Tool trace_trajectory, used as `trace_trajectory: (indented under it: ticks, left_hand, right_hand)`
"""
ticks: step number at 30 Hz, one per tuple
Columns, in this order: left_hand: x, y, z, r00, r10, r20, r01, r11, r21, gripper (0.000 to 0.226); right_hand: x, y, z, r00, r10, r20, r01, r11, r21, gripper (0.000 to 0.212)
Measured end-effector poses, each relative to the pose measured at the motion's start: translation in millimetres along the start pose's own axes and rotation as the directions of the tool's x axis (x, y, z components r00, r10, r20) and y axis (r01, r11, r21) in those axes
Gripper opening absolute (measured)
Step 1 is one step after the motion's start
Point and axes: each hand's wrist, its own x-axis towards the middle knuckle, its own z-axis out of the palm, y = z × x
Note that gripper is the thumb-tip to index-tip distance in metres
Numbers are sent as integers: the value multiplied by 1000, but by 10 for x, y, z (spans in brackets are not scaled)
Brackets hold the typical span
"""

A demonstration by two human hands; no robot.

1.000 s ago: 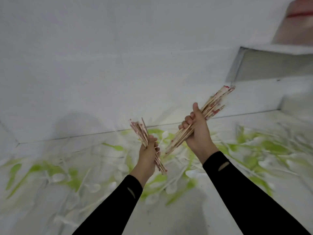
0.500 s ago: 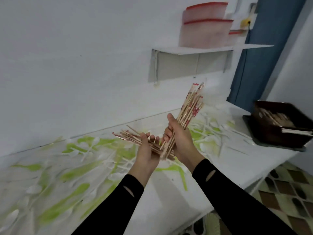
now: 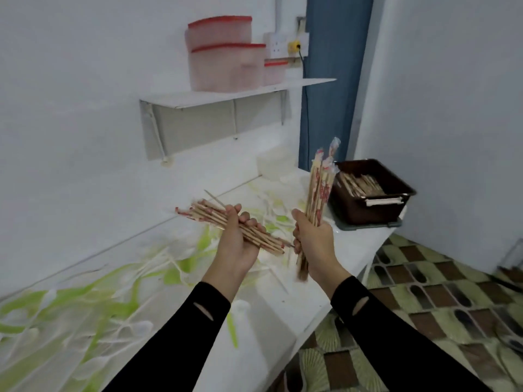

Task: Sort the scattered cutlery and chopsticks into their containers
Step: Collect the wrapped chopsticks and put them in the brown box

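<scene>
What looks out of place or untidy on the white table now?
Green and white plastic cutlery lies scattered loose across the table, in no container. The left hand grips the left bundle of chopsticks, the right hand the right bundle, neither yet in the brown bin.

Green and white cutlery [image 3: 93, 295] on tabletop [image 3: 277, 306]: motion-blurred, single pieces indistinguishable, cut off at left edge. Brown bin [image 3: 379, 213]: chopsticks [image 3: 359, 183] inside partly hidden by near wall, uncountable. Right hand [image 3: 314, 244]: fingers mostly hidden behind its chopstick bundle [image 3: 318, 193], red print unreadable
</scene>
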Motion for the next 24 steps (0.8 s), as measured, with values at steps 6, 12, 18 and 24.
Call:
trace_trajectory:
  ticks: [6, 12, 18, 24]
  left_hand:
    - [225, -574, 524, 993, -108, 45, 108, 994, 17, 21]
    - [527, -1036, 794, 967, -225, 122, 214, 972, 100, 25]
    - [1021, -1454, 1245, 938, -317, 142, 282, 934, 219, 27]
    - [1555, -1872, 1788, 927, -333, 174, 277, 919, 282, 19]
  right_hand:
    - [313, -196, -304, 978, -74, -196, 91, 993, 80, 25]
    - [775, -253, -628, 983, -87, -164, 94, 995, 40, 29]
    - [1392, -431, -1052, 985, -86, -149, 91, 995, 29, 17]
    - [2150, -812, -1490, 971, -149, -186, 137, 987, -80, 22]
